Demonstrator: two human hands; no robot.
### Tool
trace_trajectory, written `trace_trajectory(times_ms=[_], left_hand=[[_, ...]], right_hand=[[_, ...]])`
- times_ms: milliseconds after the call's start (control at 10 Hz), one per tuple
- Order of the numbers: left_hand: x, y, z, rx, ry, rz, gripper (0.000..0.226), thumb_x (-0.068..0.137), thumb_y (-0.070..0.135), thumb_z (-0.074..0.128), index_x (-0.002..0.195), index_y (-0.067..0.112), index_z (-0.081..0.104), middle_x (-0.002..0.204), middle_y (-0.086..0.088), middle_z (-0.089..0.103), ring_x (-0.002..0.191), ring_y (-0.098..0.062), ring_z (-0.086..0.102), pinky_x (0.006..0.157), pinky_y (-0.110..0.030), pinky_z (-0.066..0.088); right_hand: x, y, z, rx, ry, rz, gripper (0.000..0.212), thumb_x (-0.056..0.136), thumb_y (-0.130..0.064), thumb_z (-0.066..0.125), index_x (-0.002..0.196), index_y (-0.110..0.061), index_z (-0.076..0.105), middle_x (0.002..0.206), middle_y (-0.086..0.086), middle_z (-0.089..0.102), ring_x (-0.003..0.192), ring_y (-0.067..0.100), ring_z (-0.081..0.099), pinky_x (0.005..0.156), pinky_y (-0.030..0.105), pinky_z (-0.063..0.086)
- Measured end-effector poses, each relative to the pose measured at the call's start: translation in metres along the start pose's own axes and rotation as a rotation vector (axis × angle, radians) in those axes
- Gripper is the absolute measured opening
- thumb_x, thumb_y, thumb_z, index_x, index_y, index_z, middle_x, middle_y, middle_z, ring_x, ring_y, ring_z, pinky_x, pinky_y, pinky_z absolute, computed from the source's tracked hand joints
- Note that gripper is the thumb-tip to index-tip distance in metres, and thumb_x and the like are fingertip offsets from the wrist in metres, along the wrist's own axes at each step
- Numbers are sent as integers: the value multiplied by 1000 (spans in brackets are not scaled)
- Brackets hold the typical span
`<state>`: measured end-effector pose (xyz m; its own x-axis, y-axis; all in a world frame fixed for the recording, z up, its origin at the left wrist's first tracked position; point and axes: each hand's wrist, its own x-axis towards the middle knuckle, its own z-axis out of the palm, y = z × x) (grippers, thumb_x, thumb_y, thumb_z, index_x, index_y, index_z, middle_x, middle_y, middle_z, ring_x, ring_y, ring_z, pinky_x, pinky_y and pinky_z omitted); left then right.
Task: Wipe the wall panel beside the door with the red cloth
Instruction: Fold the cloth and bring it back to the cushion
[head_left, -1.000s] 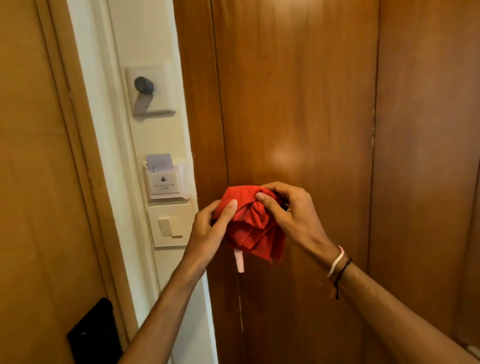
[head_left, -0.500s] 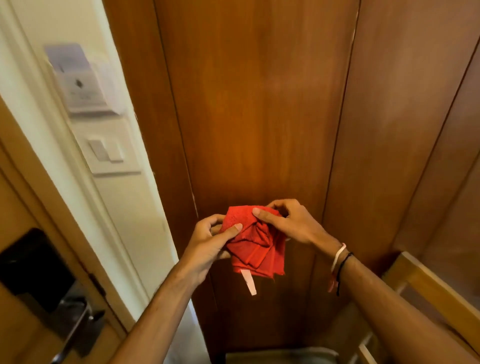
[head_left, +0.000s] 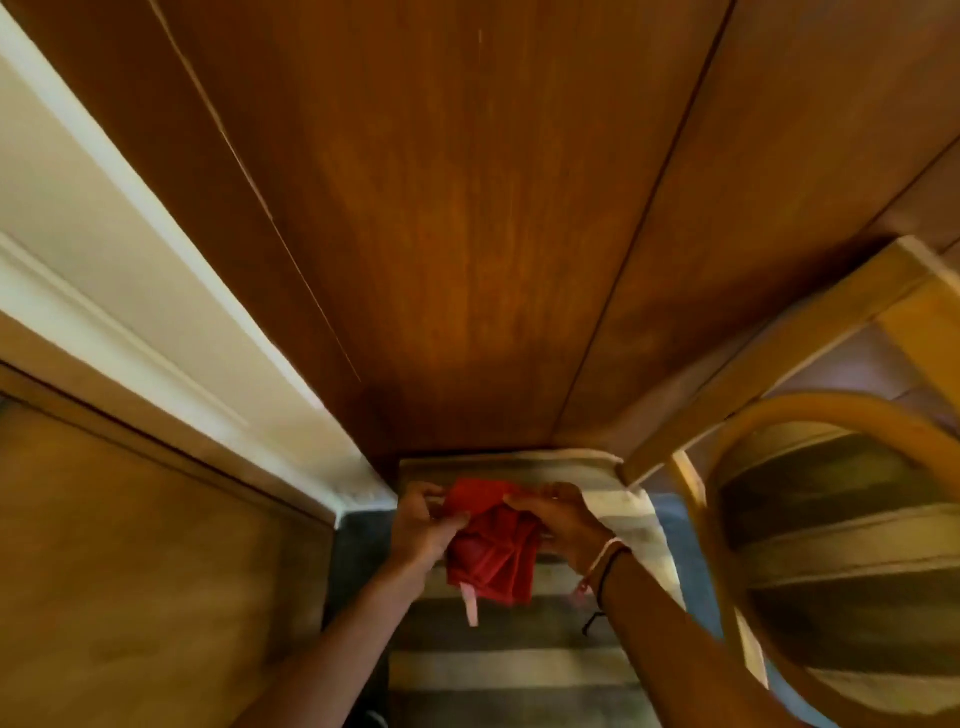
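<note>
You've got both hands, left hand (head_left: 423, 525) and right hand (head_left: 563, 525), pinching the red cloth (head_left: 491, 551) low off the wall panel (head_left: 467, 234), probably bunching it into a wiping pad.

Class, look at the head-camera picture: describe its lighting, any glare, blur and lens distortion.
Head view: warm, dim light; a soft bright sheen on the wood panel, no hard glare; wide-angle lens splays the panel seams outward; the whole frame is slightly soft, so the red cloth between left hand and right hand lacks fine texture.
</note>
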<state>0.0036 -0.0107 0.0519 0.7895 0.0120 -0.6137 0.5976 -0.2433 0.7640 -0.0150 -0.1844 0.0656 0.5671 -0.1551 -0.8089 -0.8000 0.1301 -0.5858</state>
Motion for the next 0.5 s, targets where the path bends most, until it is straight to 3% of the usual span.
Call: trace_trajectory(times_ms=[100, 200, 300, 400, 500], left_hand=[[16, -58, 18, 32, -44, 12, 24, 85, 9, 69, 96, 24, 53, 98, 1, 63, 96, -16, 64, 74, -24, 53], [26, -97, 29, 67, -85, 13, 19, 89, 13, 64, 100, 23, 53, 102, 0, 63, 101, -19, 64, 74, -25, 54], [31, -117, 31, 105, -228, -24, 22, 89, 21, 66, 104, 35, 58, 109, 4, 66, 105, -13, 64, 85, -28, 56], [32, -124, 29, 129, -389, -46, 25, 89, 23, 66, 104, 42, 62, 103, 14, 71, 95, 5, 66, 72, -14, 54], [30, -110, 24, 211, -424, 45, 21, 96, 22, 56, 114, 32, 58, 113, 7, 66, 106, -4, 63, 85, -22, 57]], right_hand=[[37, 51, 9, 51, 61, 115, 21, 96, -1, 63, 78, -10, 65, 89, 13, 69, 81, 28, 64, 85, 42, 54], [62, 86, 14, 50, 87, 170, 26, 96, 0, 57, 76, -15, 63, 82, 9, 67, 79, 25, 61, 81, 39, 53], [73, 103, 12, 87, 105, 167, 29, 94, 4, 55, 76, -14, 68, 74, 8, 72, 59, 16, 68, 58, 24, 55], [79, 111, 10, 88, 65, 181, 29, 98, 5, 45, 86, -8, 68, 70, 8, 71, 57, 16, 70, 43, 20, 52], [78, 107, 12, -26, 138, 91, 30, 104, -3, 45, 127, 2, 62, 114, 21, 73, 108, 35, 71, 87, 36, 59]])
